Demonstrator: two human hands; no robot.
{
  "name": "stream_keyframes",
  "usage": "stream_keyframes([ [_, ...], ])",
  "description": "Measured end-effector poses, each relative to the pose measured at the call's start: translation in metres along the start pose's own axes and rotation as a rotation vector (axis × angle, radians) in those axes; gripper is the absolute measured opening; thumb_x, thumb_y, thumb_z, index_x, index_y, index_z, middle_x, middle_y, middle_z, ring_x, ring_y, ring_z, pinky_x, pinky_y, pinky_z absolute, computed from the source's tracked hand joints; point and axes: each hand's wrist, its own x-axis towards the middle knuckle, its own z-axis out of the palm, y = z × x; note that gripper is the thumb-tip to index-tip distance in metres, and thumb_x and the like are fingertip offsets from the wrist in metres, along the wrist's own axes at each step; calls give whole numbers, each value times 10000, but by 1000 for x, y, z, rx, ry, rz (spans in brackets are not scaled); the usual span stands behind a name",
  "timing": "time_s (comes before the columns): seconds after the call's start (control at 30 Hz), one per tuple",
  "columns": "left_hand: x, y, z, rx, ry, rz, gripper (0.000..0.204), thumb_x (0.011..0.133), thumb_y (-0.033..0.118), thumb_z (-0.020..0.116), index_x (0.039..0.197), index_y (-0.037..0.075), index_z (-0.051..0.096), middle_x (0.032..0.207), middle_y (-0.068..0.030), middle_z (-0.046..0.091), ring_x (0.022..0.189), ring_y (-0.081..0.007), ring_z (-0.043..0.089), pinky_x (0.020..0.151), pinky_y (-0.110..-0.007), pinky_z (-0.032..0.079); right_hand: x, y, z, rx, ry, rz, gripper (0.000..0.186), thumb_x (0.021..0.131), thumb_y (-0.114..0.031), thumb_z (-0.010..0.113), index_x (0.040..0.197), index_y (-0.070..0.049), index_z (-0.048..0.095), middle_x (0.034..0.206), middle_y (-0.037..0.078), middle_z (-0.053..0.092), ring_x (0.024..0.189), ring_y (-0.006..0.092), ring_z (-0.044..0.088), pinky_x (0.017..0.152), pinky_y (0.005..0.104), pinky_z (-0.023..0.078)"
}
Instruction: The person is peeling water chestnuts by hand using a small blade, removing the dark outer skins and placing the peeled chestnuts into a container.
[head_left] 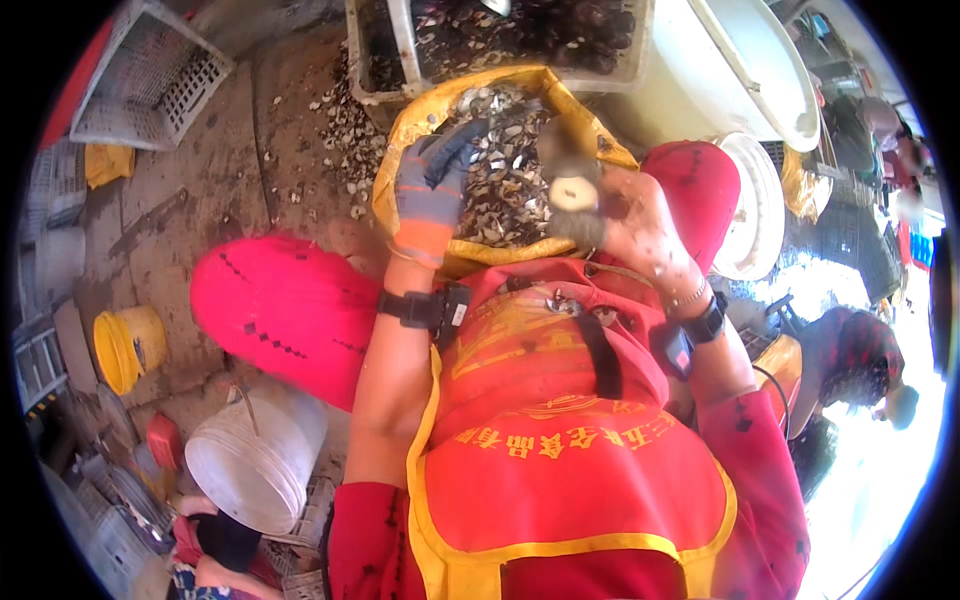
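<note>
My left hand [430, 195], in a grey and orange glove with dark fingers, is over the left side of a yellow sack [398, 130]. Its fingers are curled, and whatever they may hold is hidden. On the right, my bare right hand [640, 225] is closed round a blurred, dark thing with a pale round end [573, 194]; its exact kind does not show. Broken shells [510, 185] fill the open sack, which sits between my knees.
Beyond the sack, a pale crate [640, 45] holds dark shellfish. A large white tub [720, 70] stands right of it. To the left are a tilted crate [150, 80], a yellow bucket [128, 348] and a white bucket [255, 455]. Other people work nearby.
</note>
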Motion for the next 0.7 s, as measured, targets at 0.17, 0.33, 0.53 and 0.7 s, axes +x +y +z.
stream_keyframes([
  [0.17,-11,22,8,201,-100,227,273,843,-13,597,1056,107,718,899,-41,634,797,-132,584,726,-228,458,16,38,-17,-192,233,-84,475,746,-163,816,1130,27,613,1000,52,669,900,74,590,809,256,506],
  [0.33,-22,33,15,448,-160,272,260,862,-16,583,1066,83,710,910,-69,639,800,-142,604,707,-266,476,25,50,-25,-698,390,-329,419,711,-190,794,1034,13,621,872,171,651,753,306,645,666,330,521],
  [0.53,-25,43,7,767,-201,431,232,878,-2,592,1090,30,682,981,-44,666,878,-98,604,754,-228,478,17,42,-25,-649,173,-105,407,740,-154,783,1076,8,620,896,119,677,763,232,657,687,309,517],
  [0.7,-26,29,14,20,-256,-34,267,892,59,631,1158,36,650,1047,-19,658,913,-61,572,788,-205,464,1,32,4,136,-44,214,335,768,-84,759,1065,18,642,923,34,667,843,77,588,724,263,504],
])
